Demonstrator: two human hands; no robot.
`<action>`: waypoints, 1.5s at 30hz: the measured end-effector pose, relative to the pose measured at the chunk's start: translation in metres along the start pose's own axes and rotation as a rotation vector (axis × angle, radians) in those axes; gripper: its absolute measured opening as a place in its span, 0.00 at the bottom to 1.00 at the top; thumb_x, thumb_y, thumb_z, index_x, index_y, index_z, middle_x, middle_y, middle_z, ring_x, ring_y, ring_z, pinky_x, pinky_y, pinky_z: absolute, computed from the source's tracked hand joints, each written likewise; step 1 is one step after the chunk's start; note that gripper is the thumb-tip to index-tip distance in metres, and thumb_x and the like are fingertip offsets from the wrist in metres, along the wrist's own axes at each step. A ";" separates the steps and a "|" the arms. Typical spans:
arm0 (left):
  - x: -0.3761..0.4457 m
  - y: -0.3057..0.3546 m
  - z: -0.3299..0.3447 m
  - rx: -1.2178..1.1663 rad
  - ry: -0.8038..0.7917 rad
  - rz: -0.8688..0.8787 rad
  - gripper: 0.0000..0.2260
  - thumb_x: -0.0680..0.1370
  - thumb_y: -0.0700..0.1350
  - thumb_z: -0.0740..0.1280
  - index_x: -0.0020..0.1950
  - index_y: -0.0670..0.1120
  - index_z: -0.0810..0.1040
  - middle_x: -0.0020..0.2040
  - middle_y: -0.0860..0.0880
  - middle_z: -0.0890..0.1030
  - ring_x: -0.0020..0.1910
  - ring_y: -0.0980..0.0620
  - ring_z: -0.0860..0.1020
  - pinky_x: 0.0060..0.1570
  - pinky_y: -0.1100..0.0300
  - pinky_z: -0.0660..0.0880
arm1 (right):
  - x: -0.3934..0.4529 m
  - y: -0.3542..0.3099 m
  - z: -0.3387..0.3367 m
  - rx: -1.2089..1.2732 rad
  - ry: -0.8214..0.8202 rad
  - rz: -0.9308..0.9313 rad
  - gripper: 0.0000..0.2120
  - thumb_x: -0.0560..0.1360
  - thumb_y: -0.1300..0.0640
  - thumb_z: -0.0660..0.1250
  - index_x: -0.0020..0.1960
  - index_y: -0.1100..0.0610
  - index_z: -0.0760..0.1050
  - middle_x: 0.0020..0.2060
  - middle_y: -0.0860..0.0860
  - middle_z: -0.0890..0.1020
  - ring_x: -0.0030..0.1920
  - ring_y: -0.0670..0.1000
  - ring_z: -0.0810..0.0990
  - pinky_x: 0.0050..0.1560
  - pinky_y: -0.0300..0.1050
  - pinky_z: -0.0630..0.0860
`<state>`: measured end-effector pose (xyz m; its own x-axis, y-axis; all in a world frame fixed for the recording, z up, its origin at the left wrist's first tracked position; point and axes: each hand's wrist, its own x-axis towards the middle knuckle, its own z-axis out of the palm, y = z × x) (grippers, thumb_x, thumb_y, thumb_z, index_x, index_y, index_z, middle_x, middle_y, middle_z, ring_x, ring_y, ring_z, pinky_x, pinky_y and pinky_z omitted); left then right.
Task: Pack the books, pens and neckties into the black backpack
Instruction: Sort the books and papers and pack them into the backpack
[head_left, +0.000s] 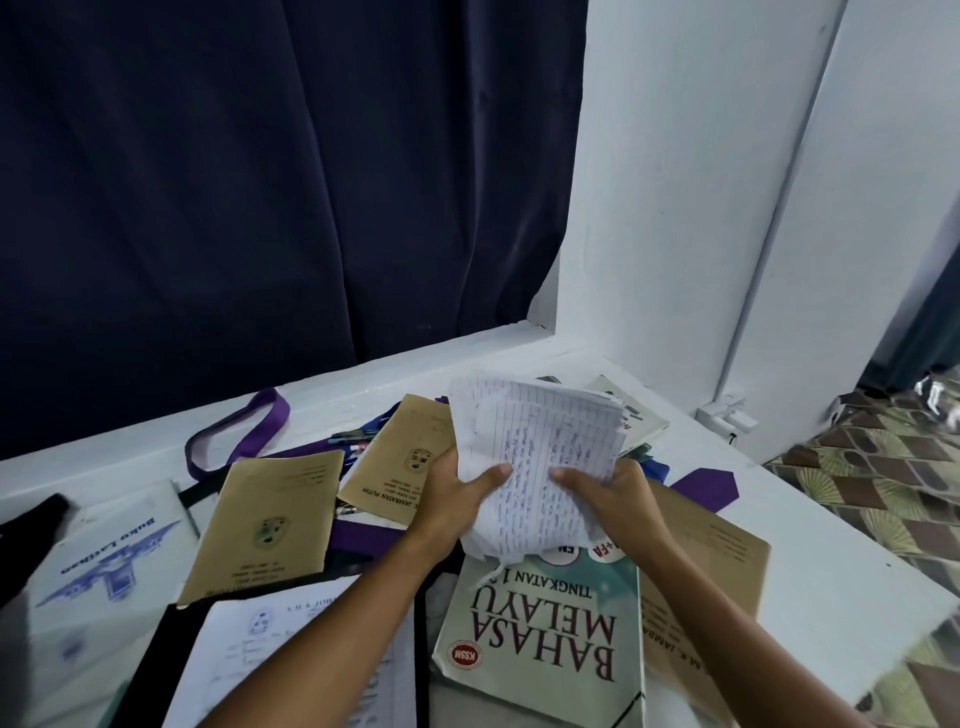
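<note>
Loose lined sheets (540, 467) held over a littered white counter (810, 561).
Left hand (452, 499) and right hand (613, 499) each pinch a side of the curled stack above the textbook (540, 634); unbound pages could slip and scatter. Books, pens (358, 441) and purple ties (239, 441) lie unpacked. No open backpack is identifiable.

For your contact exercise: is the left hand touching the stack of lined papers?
Touching. The head view shows the left hand gripping the stack of lined papers, thumb across the front sheet.
</note>
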<state>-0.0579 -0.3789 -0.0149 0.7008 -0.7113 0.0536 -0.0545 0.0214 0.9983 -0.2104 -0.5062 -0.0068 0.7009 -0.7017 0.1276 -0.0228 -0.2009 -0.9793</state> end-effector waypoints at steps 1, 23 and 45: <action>0.000 0.003 0.003 -0.004 0.016 0.018 0.15 0.73 0.44 0.75 0.58 0.46 0.80 0.53 0.49 0.85 0.52 0.50 0.84 0.52 0.50 0.81 | -0.001 -0.003 0.002 0.013 0.044 -0.021 0.03 0.74 0.58 0.72 0.44 0.57 0.80 0.37 0.49 0.86 0.38 0.48 0.86 0.35 0.38 0.80; -0.007 -0.016 0.013 0.120 -0.023 0.019 0.13 0.72 0.31 0.73 0.53 0.43 0.80 0.49 0.48 0.84 0.46 0.59 0.84 0.42 0.68 0.78 | 0.009 0.007 -0.021 0.022 -0.182 0.036 0.17 0.68 0.55 0.75 0.55 0.56 0.77 0.49 0.49 0.86 0.51 0.49 0.85 0.52 0.45 0.81; -0.018 0.008 -0.012 -0.600 -0.203 -0.207 0.33 0.57 0.51 0.84 0.58 0.43 0.79 0.56 0.41 0.83 0.53 0.42 0.81 0.47 0.48 0.82 | 0.007 -0.021 0.031 0.836 0.230 0.232 0.19 0.75 0.63 0.69 0.64 0.56 0.74 0.55 0.54 0.84 0.56 0.57 0.82 0.57 0.65 0.78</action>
<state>-0.0624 -0.3577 -0.0073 0.5029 -0.8599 -0.0880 0.5137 0.2155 0.8305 -0.1832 -0.4857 0.0097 0.5808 -0.8005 -0.1478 0.4435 0.4634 -0.7672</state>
